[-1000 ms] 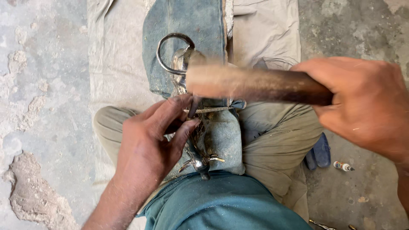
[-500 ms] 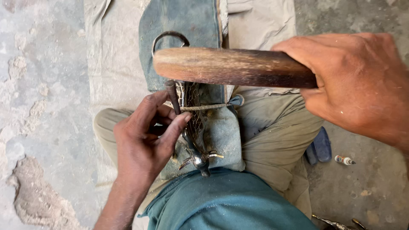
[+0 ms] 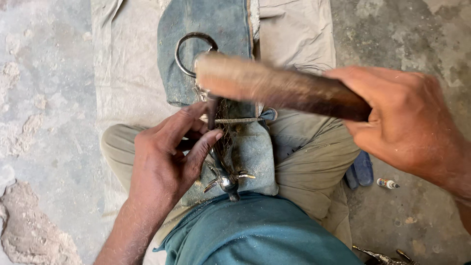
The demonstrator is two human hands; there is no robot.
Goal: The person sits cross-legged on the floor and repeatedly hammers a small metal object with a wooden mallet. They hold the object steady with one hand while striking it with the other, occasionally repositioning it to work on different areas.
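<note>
My right hand (image 3: 407,122) grips one end of a thick wooden stick (image 3: 274,86), blurred with motion, held across and above a metal piece (image 3: 223,167). My left hand (image 3: 169,157) steadies that metal piece with fingers and thumb on a blue denim pad (image 3: 250,147) laid over my lap. A thin metal rod (image 3: 235,120) crosses the piece beside my fingertips. The piece has a large steel ring (image 3: 189,49) at its far end and small prongs at its near end. What my left fingers pinch is partly hidden.
I sit on a pale cloth (image 3: 127,73) spread over a rough concrete floor (image 3: 44,98). A small white tube (image 3: 387,184) and a dark blue object (image 3: 360,169) lie to the right of my leg. Metal bits (image 3: 382,256) show at the bottom right.
The wooden stick rose half a second ago and has now swung down and tilted again over the metal piece. My left hand has stayed in place on the piece.
</note>
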